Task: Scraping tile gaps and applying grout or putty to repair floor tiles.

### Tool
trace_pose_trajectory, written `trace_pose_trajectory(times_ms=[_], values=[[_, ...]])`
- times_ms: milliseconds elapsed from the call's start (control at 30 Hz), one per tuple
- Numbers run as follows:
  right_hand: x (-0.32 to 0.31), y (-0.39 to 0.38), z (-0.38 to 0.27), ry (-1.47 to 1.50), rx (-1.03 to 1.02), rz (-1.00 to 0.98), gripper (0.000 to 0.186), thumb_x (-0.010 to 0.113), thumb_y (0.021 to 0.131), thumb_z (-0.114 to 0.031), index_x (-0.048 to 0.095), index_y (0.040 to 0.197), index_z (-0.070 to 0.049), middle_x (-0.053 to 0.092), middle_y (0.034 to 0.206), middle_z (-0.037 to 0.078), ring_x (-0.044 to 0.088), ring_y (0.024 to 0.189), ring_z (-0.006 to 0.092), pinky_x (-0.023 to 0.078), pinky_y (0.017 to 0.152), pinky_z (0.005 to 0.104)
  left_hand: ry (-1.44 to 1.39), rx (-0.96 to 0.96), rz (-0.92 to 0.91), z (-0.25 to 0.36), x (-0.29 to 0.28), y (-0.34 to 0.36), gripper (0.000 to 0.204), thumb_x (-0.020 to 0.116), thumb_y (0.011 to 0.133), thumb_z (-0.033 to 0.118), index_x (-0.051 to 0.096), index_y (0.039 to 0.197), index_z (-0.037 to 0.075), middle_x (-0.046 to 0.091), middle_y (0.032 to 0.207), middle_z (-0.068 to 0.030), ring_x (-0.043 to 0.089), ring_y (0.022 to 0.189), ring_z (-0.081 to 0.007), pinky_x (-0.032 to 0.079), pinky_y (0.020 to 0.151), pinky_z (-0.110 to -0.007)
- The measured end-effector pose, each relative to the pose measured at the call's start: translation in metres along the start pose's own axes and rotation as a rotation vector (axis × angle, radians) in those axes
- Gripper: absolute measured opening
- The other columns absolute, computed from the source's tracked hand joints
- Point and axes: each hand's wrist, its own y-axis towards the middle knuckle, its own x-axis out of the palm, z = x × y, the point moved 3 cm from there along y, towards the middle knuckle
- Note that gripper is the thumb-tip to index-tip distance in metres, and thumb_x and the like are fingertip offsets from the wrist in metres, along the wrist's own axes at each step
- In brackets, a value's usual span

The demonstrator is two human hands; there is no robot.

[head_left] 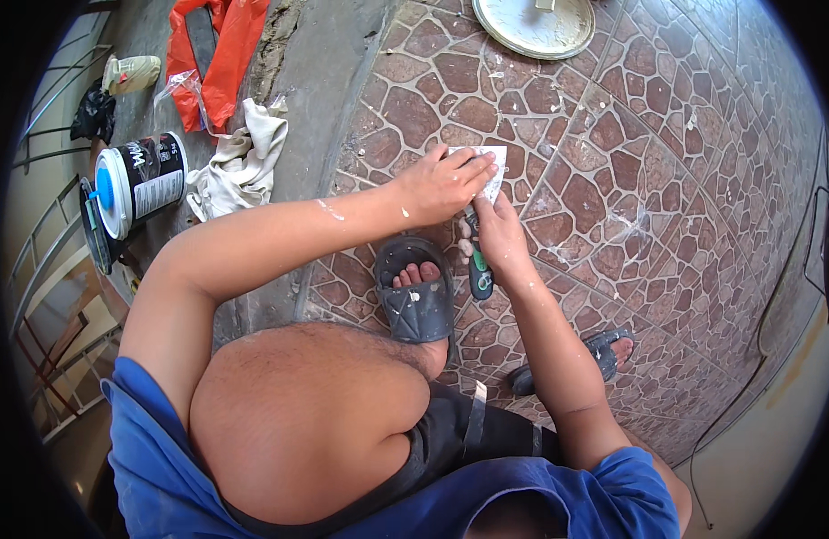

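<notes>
Together near the middle of the view, both hands are on one tool (481,278): the right hand (502,237) is wrapped round its dark, green-marked handle, while the left hand (446,186) lies palm down with its fingers over the white piece (493,160) at the far end. Whether that piece belongs to the tool cannot be told. They are above the stone-patterned floor (626,166), just beyond a sandal (416,305). Farther off sits a smeared round lid (533,40); leftward are a rag (248,157), a bucket (159,178) and an orange bag (230,67).
</notes>
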Motion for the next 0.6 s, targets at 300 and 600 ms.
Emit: trace_pose_trajectory(times_ms=[300,600], values=[[-0.019,0.030,-0.045,0.200,-0.029,0.034,0.019,0.044,0.097,-0.025,0.047,0.096,-0.007,0.053,0.067,0.003,0.049,0.045,0.0120,0.043,0.039,0.0264,0.061,0.097,0.060,-0.035,0.018,0.058,0.053,0.058,0.076,0.009,0.052,0.129,0.006,0.054,0.131,-0.0092,0.052,0.117,-0.0234,0.044,0.088,-0.040],[-0.032,0.030,-0.063,0.142,-0.046,0.043,0.020,0.046,0.095,-0.024,0.049,0.099,-0.004,0.055,0.069,0.003,0.052,0.048,0.0114,0.043,0.041,0.0245,-0.019,0.012,0.010,-0.030,0.016,0.077,0.055,0.058,0.077,0.006,0.050,0.131,0.007,0.055,0.131,-0.0083,0.052,0.119,-0.0248,0.045,0.090,-0.042]])
